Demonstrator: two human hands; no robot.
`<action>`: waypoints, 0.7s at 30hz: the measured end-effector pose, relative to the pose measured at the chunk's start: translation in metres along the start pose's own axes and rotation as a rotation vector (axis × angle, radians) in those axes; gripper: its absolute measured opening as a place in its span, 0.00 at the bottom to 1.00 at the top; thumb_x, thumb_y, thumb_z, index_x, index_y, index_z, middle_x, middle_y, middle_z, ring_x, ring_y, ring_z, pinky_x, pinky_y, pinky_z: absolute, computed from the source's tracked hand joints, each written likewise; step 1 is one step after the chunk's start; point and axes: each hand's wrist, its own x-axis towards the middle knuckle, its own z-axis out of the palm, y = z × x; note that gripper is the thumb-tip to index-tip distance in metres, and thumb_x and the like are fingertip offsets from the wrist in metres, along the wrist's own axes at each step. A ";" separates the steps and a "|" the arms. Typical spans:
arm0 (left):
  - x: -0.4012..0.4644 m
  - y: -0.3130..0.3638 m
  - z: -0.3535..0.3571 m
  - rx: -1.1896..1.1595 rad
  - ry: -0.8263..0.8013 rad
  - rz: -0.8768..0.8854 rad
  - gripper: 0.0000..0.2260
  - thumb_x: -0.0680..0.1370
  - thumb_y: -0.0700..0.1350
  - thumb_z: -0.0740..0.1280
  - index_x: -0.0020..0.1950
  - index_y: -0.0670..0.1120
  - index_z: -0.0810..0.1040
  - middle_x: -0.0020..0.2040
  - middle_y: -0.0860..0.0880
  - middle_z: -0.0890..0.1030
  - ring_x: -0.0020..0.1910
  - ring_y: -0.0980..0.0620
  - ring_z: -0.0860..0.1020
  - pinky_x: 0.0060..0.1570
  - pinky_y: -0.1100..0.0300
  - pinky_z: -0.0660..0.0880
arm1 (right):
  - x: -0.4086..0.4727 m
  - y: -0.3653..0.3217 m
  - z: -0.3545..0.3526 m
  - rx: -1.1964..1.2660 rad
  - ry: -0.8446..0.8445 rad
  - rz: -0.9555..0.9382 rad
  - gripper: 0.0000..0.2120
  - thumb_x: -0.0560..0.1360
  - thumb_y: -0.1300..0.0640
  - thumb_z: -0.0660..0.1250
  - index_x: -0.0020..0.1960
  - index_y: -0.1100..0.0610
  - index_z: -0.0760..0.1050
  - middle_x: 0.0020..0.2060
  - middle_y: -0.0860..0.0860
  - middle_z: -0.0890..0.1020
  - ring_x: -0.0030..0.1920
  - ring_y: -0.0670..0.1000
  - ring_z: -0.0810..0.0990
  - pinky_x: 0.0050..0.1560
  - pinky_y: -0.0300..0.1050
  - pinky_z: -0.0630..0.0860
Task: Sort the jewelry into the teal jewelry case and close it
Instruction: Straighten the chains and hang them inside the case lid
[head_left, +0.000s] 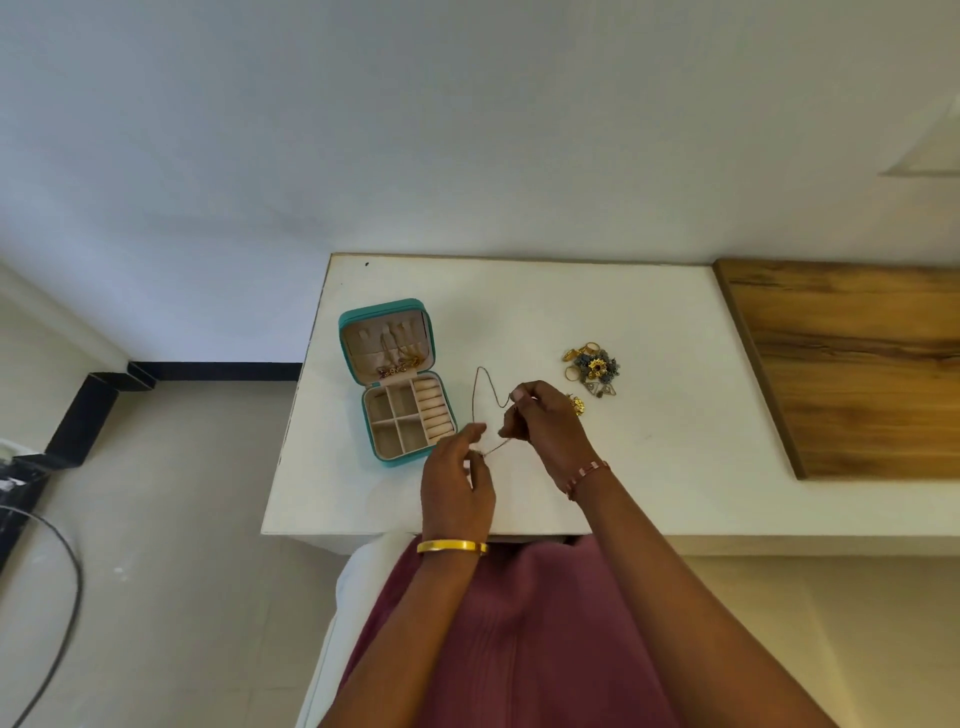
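Observation:
The teal jewelry case (349, 343) lies open on the left of the white table (649, 467), its beige compartments and ring rolls showing; a gold chain and a dark piece lie in its raised lid. A thin chain necklace (480, 387) hangs as a loop between my hands, just right of the case. My left hand (457, 480) pinches its lower end. My right hand (545, 423) pinches the other end a little higher. A heap of gold rings and blue-grey pieces (592, 366) lies to the right, with one small gold item (576, 405) beside my right hand.
A wooden surface (857, 364) adjoins the table on the right. A white wall stands behind. Tiled floor, a black skirting and a cable (72, 582) lie to the left. My lap in a pink garment is under the table's near edge.

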 end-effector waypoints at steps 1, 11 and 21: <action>0.003 0.006 -0.003 -0.014 0.012 0.011 0.15 0.74 0.31 0.61 0.58 0.42 0.76 0.55 0.44 0.79 0.50 0.48 0.76 0.48 0.61 0.72 | -0.006 -0.007 0.001 0.011 -0.025 -0.006 0.10 0.79 0.64 0.56 0.41 0.57 0.71 0.27 0.52 0.74 0.27 0.45 0.73 0.43 0.48 0.77; 0.007 0.073 -0.045 -0.018 -0.143 0.069 0.10 0.77 0.38 0.59 0.53 0.39 0.78 0.51 0.41 0.81 0.51 0.45 0.77 0.49 0.60 0.70 | -0.084 -0.083 0.004 -0.176 -0.178 -0.250 0.09 0.79 0.62 0.58 0.41 0.57 0.73 0.25 0.51 0.71 0.26 0.46 0.67 0.31 0.40 0.67; -0.028 0.119 -0.105 -0.293 -0.169 0.094 0.11 0.77 0.36 0.59 0.40 0.45 0.77 0.33 0.53 0.78 0.28 0.65 0.77 0.34 0.73 0.73 | -0.151 -0.102 -0.028 -0.139 -0.039 -0.337 0.05 0.75 0.58 0.65 0.47 0.58 0.79 0.29 0.53 0.72 0.29 0.47 0.68 0.32 0.39 0.69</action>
